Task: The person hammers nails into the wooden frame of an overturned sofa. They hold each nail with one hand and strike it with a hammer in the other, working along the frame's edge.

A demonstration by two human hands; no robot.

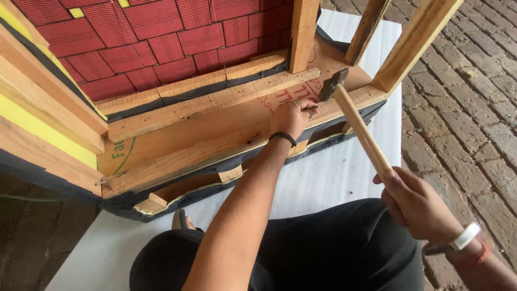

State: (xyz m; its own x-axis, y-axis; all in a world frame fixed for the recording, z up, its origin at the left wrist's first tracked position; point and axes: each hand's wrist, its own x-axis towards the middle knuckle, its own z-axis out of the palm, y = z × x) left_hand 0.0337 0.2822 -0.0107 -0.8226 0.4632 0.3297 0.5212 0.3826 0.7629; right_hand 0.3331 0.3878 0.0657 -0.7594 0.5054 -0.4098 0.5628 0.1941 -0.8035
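An overturned wooden furniture frame point(215, 99) lies in front of me, with red ribbed upholstery point(156, 37) and a brown cardboard backing point(194, 132). My left hand point(293, 117) rests on the frame's wooden rail, fingers pinched as if steadying a small nail, which is too small to see clearly. My right hand point(417, 207) grips the wooden handle of a hammer point(355, 121). Its dark metal head point(331, 84) hovers just above and right of my left fingers.
The frame rests on a white sheet point(323, 178) spread over a brick floor point(468, 102). Upright wooden legs point(414, 40) rise at the top right. Black fabric edging point(177, 196) hangs along the frame's lower side. My black-clad legs point(334, 248) are below.
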